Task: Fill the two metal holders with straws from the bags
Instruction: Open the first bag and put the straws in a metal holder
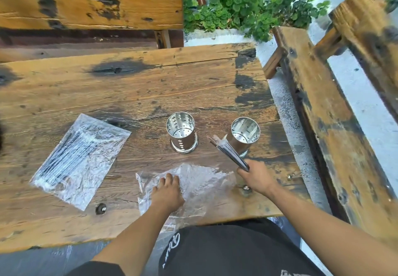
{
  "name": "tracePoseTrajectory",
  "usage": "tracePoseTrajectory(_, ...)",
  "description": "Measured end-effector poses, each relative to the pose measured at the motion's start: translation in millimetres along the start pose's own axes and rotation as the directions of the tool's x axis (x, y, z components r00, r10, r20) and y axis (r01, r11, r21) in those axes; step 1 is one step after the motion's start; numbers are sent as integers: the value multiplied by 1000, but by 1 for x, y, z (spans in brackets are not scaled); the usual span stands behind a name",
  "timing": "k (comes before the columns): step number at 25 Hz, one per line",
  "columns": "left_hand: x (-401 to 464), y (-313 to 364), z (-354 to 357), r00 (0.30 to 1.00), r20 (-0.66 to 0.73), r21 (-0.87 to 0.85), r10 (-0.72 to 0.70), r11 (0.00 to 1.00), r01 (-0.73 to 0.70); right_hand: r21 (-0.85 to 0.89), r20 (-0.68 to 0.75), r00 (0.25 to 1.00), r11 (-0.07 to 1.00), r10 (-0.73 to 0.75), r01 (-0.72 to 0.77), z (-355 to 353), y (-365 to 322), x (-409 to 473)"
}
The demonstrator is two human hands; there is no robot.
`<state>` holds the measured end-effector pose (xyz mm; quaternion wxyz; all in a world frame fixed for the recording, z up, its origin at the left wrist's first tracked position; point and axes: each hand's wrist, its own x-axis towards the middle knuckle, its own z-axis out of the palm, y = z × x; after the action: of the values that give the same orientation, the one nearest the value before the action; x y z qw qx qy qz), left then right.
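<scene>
Holders: two metal cups, both upright on the table, both empty inside; left holder and right holder stood near each other, not touching.
Holder walls: perforated, small holes visible inside each.
Bags: two clear plastic bags, both lying flat on the table.
Full bag: left of the holders, well apart from them; held a batch of dark straws, too many and too blurred to count.
Near bag: at the table's near edge, in front of the holders; crumpled, no straws visible inside.
Straws in hand: one bundle of dark straws, count not readable; tips pointed up and away, toward the left side of the right holder, overlapping its wall in view; contact could not be told.
Left hand: one, palm down, fingers spread flat on the near bag, pressing it, gripping nothing.
Right hand: one, closed in a fist round the lower end of the bundle, just in front of the right holder.
Benches: two seen, one behind the table, one at the right.
Plants: green leaves past the far right corner; number of plants unclear.
</scene>
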<state>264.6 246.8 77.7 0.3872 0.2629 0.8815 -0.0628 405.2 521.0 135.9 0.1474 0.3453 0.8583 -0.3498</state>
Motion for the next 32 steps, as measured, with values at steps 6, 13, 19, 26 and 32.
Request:
tracePoseTrajectory(6, 11, 10, -9, 998, 42, 0, -49, 999, 49, 363, -270, 963, 924, -18, 120, -41, -53, 26)
tracePoseTrajectory(13, 30, 16, -21, 994, 83, -2, -77, 997, 77, 811, -289, 956, 545, 61, 210, -92, -89, 59)
tracePoseTrajectory(19, 37, 16, -23, 993, 65, -60, -95, 993, 99, 850, -376, 916, 447, 144, 278, -104, -88, 95)
tracePoseTrajectory(26, 41, 10, -20, 994, 49, -114, -96, 988, 101, 565, -532, 821, 808, 206, 163, -69, -52, 119)
tracePoseTrajectory(32, 42, 7, -15, 995, 46, -118, -92, 988, 97, 182, -548, 837, 975, -10, 130, -48, -18, 108)
